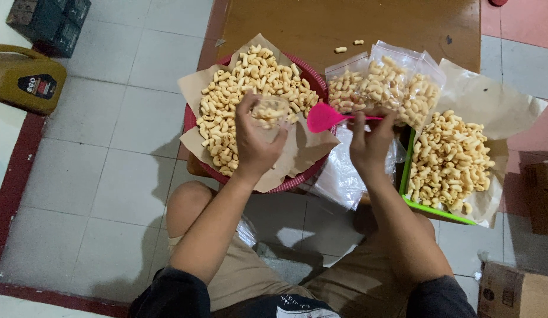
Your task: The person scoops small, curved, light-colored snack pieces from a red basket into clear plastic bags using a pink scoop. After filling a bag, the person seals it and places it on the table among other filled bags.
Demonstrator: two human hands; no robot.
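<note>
A yellow jerrycan and dark crate stand on the tiled floor.

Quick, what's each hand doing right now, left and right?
Left hand: closed around a small clear bag with some macaroni snacks inside.
Right hand: fingers closed on the pink scoop handle.

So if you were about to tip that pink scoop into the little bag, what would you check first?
1. Left hand has a firm hold on the small clear bag: ok.
2. Bag mouth open wide enough: cannot tell.
3. Right hand grips the pink scoop by its handle: ok.
4. Scoop loaded with snacks: cannot tell.
5. Scoop beside the bag, over the paper-lined red basket, so spills land there: ok.
6. Filled bags stand out of the way: ok.
</note>
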